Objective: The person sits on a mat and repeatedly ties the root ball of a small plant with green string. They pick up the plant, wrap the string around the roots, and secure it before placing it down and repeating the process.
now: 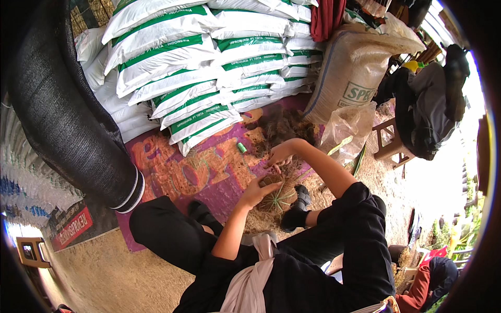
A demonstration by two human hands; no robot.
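My left hand (259, 192) grips a brown, fibrous root ball (270, 180), its thumb across the near side. A tuft of thin, spiky green leaves (277, 200) spreads out just below it. Right above the ball, my right hand (282, 152) is bent down with its fingertips close together. Whether they pinch a thread or some fibre is too small to tell. On the purple printed sheet (199, 205) lies a green thread spool (241, 147), left of my right hand. Loose dark fibre (285, 125) is heaped beyond my hands.
White and green sacks (250, 62) are stacked ahead. A large woven sack (344, 70) and a clear plastic bag (348, 129) stand to the right, near a brown stool (391, 141). A black mesh roll (78, 101) leans at left. Another person (422, 285) sits at lower right.
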